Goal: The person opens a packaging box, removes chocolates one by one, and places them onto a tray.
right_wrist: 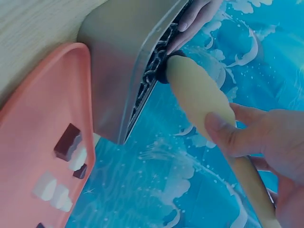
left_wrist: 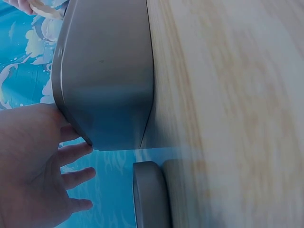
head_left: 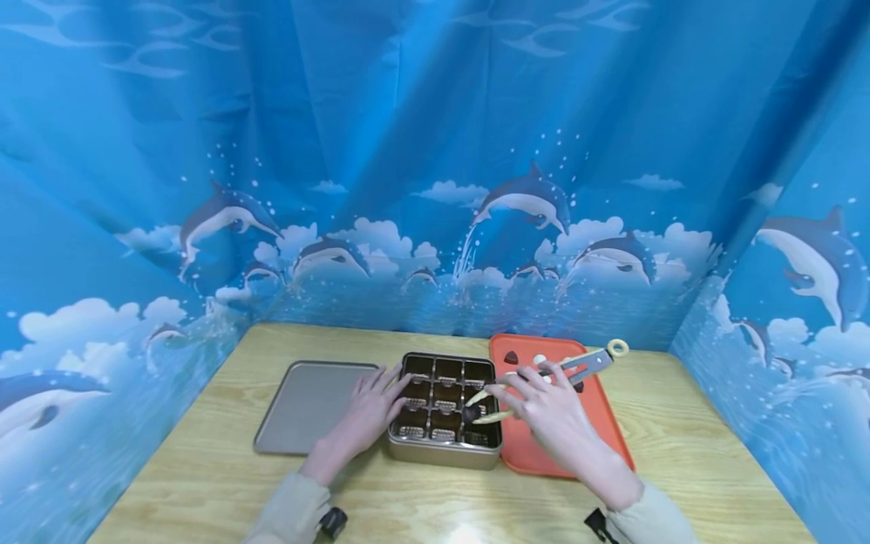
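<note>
My right hand (head_left: 547, 412) grips a pair of tongs (head_left: 598, 363) with cream tips and a ring at the tail. Between the tips is a dark chocolate piece (head_left: 470, 413), at the right column, middle row of a metal tin (head_left: 442, 454). Its divider makes several square compartments. In the right wrist view, the thumb presses one cream tong arm (right_wrist: 199, 95), and the chocolate (right_wrist: 163, 73) sits at the tin's opening. My left hand (head_left: 369, 412) rests at the tin's left rim, fingers spread and loosely extended; the left wrist view shows the fingers (left_wrist: 76, 153) beside the tin's corner.
An orange tray (head_left: 533, 449) lies right of the tin, carrying several dark and white chocolate pieces (head_left: 511, 357). A flat grey metal lid or tray (head_left: 306, 408) lies to the left. Behind the wooden table (head_left: 408, 506) hangs a blue dolphin curtain (head_left: 381, 189).
</note>
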Demonstrator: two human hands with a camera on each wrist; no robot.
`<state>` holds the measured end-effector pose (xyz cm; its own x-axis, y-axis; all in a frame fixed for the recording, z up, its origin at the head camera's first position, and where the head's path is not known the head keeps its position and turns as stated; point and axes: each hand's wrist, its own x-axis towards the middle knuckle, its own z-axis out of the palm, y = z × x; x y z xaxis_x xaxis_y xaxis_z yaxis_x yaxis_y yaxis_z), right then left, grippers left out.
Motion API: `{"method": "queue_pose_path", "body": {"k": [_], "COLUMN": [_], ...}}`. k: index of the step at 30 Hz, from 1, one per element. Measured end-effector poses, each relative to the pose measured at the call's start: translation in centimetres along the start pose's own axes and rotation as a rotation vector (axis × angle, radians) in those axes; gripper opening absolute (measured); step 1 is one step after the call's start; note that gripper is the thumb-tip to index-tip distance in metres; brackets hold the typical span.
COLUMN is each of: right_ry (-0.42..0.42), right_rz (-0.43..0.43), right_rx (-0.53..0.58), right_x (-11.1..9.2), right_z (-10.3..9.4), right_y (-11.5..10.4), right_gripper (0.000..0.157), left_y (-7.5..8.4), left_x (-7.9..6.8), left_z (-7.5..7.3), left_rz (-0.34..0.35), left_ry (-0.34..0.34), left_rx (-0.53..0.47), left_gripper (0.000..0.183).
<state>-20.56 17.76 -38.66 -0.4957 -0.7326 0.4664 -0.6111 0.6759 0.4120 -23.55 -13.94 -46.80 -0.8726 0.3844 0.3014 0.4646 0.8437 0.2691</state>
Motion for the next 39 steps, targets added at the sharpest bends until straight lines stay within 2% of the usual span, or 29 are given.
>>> {"method": "queue_pose_path", "body": {"k": [4,9,14,25,30,34,39], "right_ry": [0.034,0.056,0.061,0.082,0.002,-0.094,-0.146], "right_rz": [0.055,0.142,0.222,0.291,0.308,0.312,0.312], "right_rx": [0.020,0.036,0.009,-0.040,-0.069,-0.094,-0.109], "right_x": [-0.9,-2.3,-4.6,-9.9,-11.4,-11.9,-12.0], "right_z": [0.3,0.6,1.1,1.7,2.0,2.2,2.8], "right_y": [0.6,2.0,4.1,8.4,9.2,9.3,9.4], "right_gripper": [0.081,0.076,0.072,0.071,0.072,0.066,0.058], "left_y": [0.0,0.1,0.1,0.0,0.0,0.0,0.1], "left_x": [0.0,0.0,0.0,-0.2,-0.2,-0.1,0.0], "left_z": [0.0,0.0,0.0,0.1,0.0,0.0,0.1], "left_rz": [-0.003,-0.011,-0.016,-0.005,-0.012,-0.017,-0.008], "left_ry": [-0.001,-0.006,-0.009,-0.001,-0.013,-0.022,-0.012], "left_rx": [0.002,-0.001,-0.007,0.000,-0.001,0.001,0.006], "left_gripper": [0.048,0.048,0.048,0.048,0.048,0.048,0.048]}}
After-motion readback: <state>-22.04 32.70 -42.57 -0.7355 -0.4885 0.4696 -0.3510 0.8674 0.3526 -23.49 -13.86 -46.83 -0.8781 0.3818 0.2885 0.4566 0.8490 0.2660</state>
